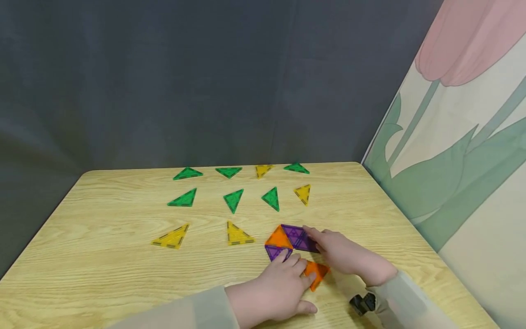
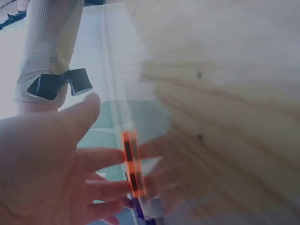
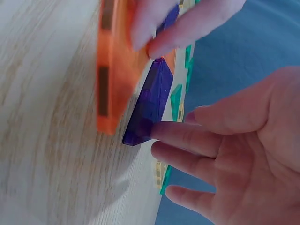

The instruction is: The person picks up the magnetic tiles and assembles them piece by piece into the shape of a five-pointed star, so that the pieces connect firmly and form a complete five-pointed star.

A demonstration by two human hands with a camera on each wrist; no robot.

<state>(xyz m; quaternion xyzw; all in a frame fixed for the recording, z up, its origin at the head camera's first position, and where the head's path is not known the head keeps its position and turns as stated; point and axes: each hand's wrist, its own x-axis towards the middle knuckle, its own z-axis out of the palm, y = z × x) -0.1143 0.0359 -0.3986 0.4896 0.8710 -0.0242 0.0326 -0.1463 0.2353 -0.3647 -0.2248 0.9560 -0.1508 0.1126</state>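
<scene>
My left hand (image 1: 281,288) lies over the near side of a cluster of translucent triangular magnetic tiles, fingers spread and fairly straight. Its fingertips touch a purple tile (image 1: 276,251) and an orange tile (image 1: 318,271), which the hand partly covers. In the left wrist view, that orange tile (image 2: 133,164) appears edge-on at the fingers. My right hand (image 1: 341,251) reaches in from the right, its extended fingertips touching the outer end of the larger purple piece (image 1: 295,236). A second orange tile (image 1: 278,238) sits between the purple ones.
Two yellow triangles (image 1: 172,236) (image 1: 237,235) lie left of the cluster. Farther back, several green triangles (image 1: 233,200) and two smaller yellow ones (image 1: 303,194) are spread in rows. A dark curtain (image 1: 205,82) stands behind the wooden table (image 1: 102,260); a flowered panel (image 1: 452,183) stands at right.
</scene>
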